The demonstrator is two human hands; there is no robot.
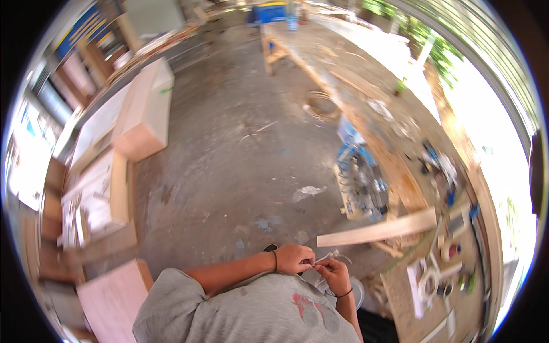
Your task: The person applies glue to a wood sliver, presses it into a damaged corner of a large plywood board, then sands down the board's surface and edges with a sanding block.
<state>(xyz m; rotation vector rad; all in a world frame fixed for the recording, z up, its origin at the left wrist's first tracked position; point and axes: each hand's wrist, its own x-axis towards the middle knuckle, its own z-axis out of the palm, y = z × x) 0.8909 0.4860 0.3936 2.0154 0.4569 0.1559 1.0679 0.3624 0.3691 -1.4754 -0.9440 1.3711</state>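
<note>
My left hand (294, 258) is closed, its fingers meeting those of my right hand (335, 274) in front of my shirt. The right thumb and fingers are pinched together at the same spot. Whatever lies between the fingertips is too small and blurred to name. A thin whitish strip (328, 255) shows just beyond the fingertips; I cannot tell whether either hand holds it. Near the right hand, a pale wooden board (377, 227) juts out from the workbench. Below that hand, a clear round plastic container (357, 292) is partly hidden by my forearm.
The long wooden workbench (349, 57) runs along the right, with tape rolls (428, 284) and scattered tools on it. Clear plastic packaging (361, 183) stands at its side, near a coiled cord (321, 107). Wooden cabinets (143, 114) line the left of the concrete floor (211, 143).
</note>
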